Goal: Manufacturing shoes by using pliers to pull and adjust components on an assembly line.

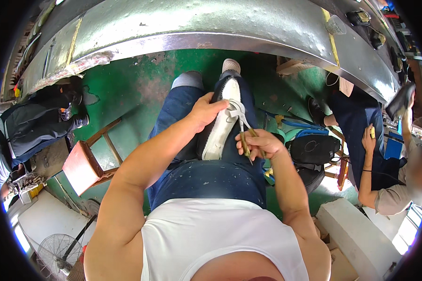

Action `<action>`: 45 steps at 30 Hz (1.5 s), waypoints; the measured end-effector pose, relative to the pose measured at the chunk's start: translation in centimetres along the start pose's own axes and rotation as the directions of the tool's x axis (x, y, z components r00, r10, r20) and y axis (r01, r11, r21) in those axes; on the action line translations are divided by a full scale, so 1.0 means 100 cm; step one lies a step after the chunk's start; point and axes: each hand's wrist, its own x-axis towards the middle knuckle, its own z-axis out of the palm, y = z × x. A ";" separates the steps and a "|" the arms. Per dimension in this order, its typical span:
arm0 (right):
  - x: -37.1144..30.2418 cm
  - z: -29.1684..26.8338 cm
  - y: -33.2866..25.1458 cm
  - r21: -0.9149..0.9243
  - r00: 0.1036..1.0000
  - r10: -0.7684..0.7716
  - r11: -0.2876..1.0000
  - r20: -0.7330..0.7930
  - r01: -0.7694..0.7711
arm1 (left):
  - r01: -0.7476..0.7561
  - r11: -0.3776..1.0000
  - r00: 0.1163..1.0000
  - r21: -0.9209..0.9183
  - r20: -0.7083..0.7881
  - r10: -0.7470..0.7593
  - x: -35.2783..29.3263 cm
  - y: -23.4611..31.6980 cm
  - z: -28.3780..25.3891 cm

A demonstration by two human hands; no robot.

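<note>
A dark shoe [216,133] lies bottom-up along my thighs, its pale underside facing me and its toe pointing away. My left hand [205,112] grips the shoe's left edge, the thumb pressed across the underside. In my right hand [260,143] are the handles of metal pincers [238,111], the fingers wrapped round them. The pincers' round head rests at the middle of the underside, close to my left thumb. Whether the jaws bite on anything is too small to tell.
Ahead runs a long metal-topped bench [197,18]. A wooden stool [86,164] stands at the left, with a fan [58,253] behind it. On the right, another person [389,173] sits holding a dark shoe [401,100]; a black bag [314,150] is nearer me. Another person's legs [42,114] show at left.
</note>
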 end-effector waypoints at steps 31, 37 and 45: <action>-0.044 0.071 -0.025 -0.986 0.932 -0.361 -0.135 -0.040 -0.095 | 0.119 0.984 0.960 0.135 0.238 -0.149 -0.002 0.025 0.002; -0.023 0.097 -0.028 -0.778 0.922 -0.365 -0.614 0.131 -0.133 | 0.063 0.986 0.983 0.155 0.162 -0.089 -0.012 0.025 0.010; 0.004 0.062 -0.048 -0.884 0.975 -0.216 -0.465 0.058 -0.050 | 0.078 0.997 0.984 -0.007 0.160 -0.076 -0.012 0.007 -0.007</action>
